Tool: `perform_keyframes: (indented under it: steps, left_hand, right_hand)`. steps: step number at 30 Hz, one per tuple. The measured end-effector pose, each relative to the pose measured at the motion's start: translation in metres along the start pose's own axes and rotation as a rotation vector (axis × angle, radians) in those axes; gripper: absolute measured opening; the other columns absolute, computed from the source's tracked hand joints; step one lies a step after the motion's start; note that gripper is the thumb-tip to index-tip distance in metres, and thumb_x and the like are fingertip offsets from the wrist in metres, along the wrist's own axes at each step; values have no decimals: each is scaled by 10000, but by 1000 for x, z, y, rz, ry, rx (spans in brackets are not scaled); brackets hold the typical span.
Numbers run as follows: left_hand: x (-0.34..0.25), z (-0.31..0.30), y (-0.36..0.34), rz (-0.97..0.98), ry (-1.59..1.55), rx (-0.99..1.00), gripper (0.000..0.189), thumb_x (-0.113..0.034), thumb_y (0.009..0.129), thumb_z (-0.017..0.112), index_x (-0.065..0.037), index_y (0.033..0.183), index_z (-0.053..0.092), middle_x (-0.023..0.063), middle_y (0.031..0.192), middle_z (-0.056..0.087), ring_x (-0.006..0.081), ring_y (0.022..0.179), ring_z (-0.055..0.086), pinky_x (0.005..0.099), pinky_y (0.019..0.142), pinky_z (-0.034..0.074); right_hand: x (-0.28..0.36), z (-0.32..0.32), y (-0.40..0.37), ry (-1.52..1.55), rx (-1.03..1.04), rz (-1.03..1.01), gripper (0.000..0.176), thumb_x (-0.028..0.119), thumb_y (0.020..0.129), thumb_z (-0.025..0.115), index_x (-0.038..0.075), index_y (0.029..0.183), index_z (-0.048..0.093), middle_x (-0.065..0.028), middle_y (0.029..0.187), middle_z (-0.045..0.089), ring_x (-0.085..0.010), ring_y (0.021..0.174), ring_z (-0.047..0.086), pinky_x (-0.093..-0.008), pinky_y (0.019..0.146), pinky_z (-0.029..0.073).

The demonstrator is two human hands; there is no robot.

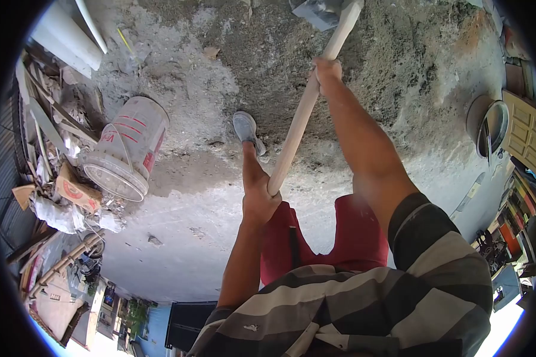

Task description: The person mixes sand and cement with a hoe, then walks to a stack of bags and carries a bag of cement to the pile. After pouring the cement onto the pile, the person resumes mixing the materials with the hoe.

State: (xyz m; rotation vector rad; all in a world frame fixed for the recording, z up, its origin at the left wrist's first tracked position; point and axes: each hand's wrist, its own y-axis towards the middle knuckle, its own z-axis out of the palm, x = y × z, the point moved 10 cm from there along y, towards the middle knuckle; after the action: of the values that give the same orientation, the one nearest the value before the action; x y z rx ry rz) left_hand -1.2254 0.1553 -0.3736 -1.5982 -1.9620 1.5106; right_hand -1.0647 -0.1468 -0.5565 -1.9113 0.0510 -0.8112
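A long wooden-handled shovel [301, 122] slants up across the head view. Its grey metal blade [318, 13] is at the top edge and partly cut off. My left hand [261, 199] is closed around the lower end of the handle, near my red shorts. Farther up, near the blade, my right hand [329, 76] wraps round the same handle. Beneath the blade and handle lies rough ground with dark, damp-looking sandy mix [375, 56]. A grey shoe [245, 130] on my foot shows left of the handle.
A dirty white bucket [128, 140] with red print is on the left. Beyond it are scrap wood, plastic and a cardboard box [77, 190]. White pipes [65, 38] lie at the upper left. A round container [491, 128] and a wooden panel [527, 131] are on the right.
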Motion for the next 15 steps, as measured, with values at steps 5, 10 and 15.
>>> perform_keyframes:
  steps: [5, 10, 15]
  left_hand:
    - [122, -20, -83, -256, 103, 94, 214, -190, 743, 669, -35, 886, 639, 189, 784, 667, 375, 739, 652, 429, 686, 518]
    - [197, -23, -138, -316, 116, 39, 155, -142, 709, 691, -57, 824, 632, 167, 760, 659, 370, 731, 646, 424, 680, 519]
    - [113, -5, -92, -157, 83, 150, 212, -203, 733, 722, -59, 834, 605, 170, 798, 651, 377, 762, 639, 443, 696, 512]
  right_hand:
    - [-147, 58, -83, -64, -45, 194, 461, 116, 775, 667, 54, 1144, 397, -134, 877, 572, -232, 627, 632, -387, 492, 525]
    - [-169, 55, -171, 224, 62, 156, 435, 69, 722, 643, 38, 1089, 411, -132, 824, 557, -210, 554, 595, -362, 481, 500]
    - [-75, 5, -131, 323, 138, -30, 394, 52, 738, 635, 52, 1055, 400, -115, 829, 518, -220, 581, 575, -372, 508, 511]
